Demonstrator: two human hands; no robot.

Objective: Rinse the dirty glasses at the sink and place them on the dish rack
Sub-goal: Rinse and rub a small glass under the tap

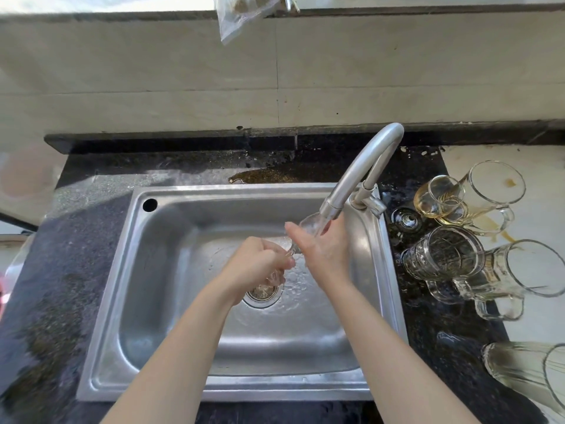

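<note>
A clear stemmed glass (310,224) is held under the running tap (360,175), over the steel sink (171,301). My left hand (260,264) is closed around its foot and stem. My right hand (324,249) cups the bowl from the right side, fingers stretched, with water pouring over it. Several glasses stand to the right of the sink: a small one with yellowish dregs (438,195), a stained mug (489,197), a ribbed mug (443,255), a clear handled mug (516,273) and a tall glass on its side (526,371). No dish rack is in view.
Water swirls around the drain (263,293). The dark stone counter (61,286) is wet, with a brown puddle (275,175) behind the sink. A plastic bag (241,13) hangs from the ledge above the tiled wall. A sink plug (406,220) lies by the tap's base.
</note>
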